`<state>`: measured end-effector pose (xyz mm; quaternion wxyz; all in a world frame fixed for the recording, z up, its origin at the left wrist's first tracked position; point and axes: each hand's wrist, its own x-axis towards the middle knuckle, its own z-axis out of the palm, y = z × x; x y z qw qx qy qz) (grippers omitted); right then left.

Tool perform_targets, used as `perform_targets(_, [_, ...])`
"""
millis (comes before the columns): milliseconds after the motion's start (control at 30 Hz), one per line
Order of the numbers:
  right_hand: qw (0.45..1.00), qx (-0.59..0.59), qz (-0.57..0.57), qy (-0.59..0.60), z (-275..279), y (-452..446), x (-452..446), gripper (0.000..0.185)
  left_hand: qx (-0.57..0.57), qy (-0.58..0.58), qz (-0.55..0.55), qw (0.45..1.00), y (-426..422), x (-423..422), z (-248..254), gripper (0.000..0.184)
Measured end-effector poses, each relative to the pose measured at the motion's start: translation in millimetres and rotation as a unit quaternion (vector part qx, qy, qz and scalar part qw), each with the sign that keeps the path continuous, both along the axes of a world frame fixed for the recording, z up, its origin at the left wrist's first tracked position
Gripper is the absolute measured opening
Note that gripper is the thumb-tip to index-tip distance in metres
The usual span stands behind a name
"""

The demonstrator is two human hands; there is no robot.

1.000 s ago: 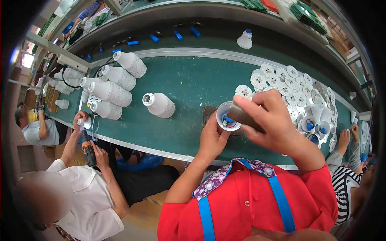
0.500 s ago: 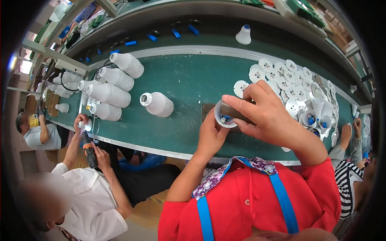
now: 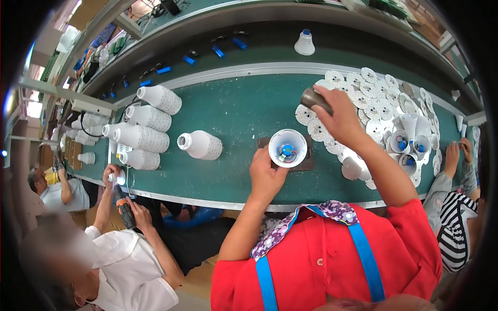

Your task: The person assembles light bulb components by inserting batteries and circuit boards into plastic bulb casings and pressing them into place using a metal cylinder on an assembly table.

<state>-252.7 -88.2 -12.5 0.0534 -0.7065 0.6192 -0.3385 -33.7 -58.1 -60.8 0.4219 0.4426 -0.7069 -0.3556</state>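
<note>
My left hand is closed round a white cone-shaped lamp housing, its wide mouth facing up. Inside the housing sit a blue part and thin wires. Beneath it lies a flat brown block on the bench. My right hand grips a dark metal cylinder, held tilted up and to the right of the housing. Close by that hand is a spread of white round discs with small parts at their centres. More white housings with blue parts inside rest among the discs.
Stacked white housings stand at left on the green bench; another stack lies nearer. Blue parts and a housing line the back shelf. A co-worker at left holds a power screwdriver; another person's hands show at right.
My right hand has lifted the metal cylinder out of the housing's mouth and moved it up and right. The blue part inside now shows fully. My left hand still holds the housing.
</note>
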Motion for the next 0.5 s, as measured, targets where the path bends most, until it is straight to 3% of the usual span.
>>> perform_targets(167, [0.995, 0.033, 0.026, 0.088, -50.4, -2.3, -2.3, 0.049, -0.073, -0.07, 0.006, 0.995, -1.2, 2.5, 2.2, 0.039])
perform_targets(267, [0.99, 0.038, 0.03, 0.136, -49.5, 0.2, 0.6, 0.051, -0.27, -0.03, -0.04, 0.962, -14.2, -3.4, 32.9, 0.046])
perform_targets(333, [0.983, 0.037, 0.025, 0.176, -45.6, 1.4, -1.2, 0.049, -0.023, 0.187, -0.045, 0.981, -11.3, -4.5, 34.7, 0.047])
perform_targets(433, [0.985, -0.008, 0.018, 0.172, -42.2, 4.1, -6.5, 0.049, 0.19, 0.429, -0.034, 0.882, -29.6, 0.2, 43.3, 0.041])
perform_targets(500, [0.993, -0.034, 0.032, 0.111, -33.3, 4.9, -9.4, 0.047, 0.248, 0.51, -0.069, 0.82, -27.2, 1.0, 44.8, 0.042])
